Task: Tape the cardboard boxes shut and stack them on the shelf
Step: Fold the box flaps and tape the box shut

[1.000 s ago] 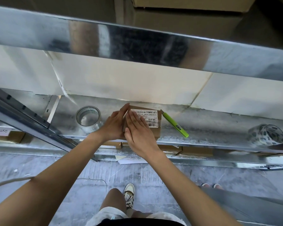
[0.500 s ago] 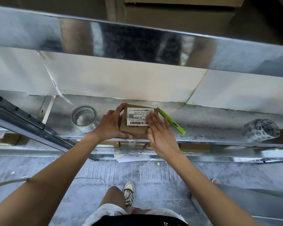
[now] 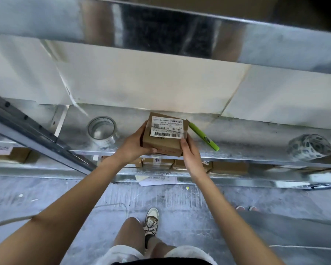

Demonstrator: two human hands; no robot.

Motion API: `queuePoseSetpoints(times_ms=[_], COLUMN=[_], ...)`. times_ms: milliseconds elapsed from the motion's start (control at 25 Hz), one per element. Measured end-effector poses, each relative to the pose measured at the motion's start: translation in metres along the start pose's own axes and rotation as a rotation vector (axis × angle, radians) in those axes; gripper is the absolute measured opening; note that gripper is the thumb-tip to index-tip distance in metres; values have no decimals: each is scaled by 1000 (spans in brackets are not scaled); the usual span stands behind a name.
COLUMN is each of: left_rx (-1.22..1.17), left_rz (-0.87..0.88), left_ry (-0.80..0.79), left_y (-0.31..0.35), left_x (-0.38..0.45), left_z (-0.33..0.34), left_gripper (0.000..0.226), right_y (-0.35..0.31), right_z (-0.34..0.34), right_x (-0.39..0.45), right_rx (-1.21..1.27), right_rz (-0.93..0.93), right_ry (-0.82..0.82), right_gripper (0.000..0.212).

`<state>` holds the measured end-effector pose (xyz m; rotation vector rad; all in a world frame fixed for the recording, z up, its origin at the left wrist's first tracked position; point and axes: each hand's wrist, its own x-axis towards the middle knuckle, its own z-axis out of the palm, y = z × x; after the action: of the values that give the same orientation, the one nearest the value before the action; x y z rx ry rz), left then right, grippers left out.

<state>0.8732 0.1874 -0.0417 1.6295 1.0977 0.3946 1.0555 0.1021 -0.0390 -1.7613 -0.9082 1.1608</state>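
Your arms are bare, no sleeves or gloves on either the left hand [image 3: 135,146] or right hand [image 3: 191,156]. You've got pale light shorts [image 3: 126,253] and a patterned beige-white sneaker [image 3: 151,221] with a dark sock.

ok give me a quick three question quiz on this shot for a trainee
1. True or false: both hands grip the box.
2. What lies right of the box on the shelf? A) green marker B) scissors C) knife
3. Fill in: the clear tape roll stands to the ___ of the box.

Key: 1 true, the left hand and right hand hold its sides. 2 A, the marker. 3 left.
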Motion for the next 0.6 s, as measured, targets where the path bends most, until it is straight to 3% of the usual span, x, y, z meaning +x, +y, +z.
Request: queuePoseSetpoints(times_ms=[160,280,400,600], left_rx=[-197,-293,-315,-426], left_rz=[1,-98,-159,-209], left_ry=[-144,-19,122,212], left_y=[3,2,-5,-53], left_x=[-32,-55,-87,-152], left_z=[1,-1,5,22], left_gripper=[85,70,72,78], right_y=[-11,-10,3,38], right_z=[16,30,51,88], right_x=[-19,-41,-70,-130], right_rx=[84,130,169,210], right_rz=[55,71,112,110], right_ry=[-1,-1,23,31], right_gripper=[47,48,50,49])
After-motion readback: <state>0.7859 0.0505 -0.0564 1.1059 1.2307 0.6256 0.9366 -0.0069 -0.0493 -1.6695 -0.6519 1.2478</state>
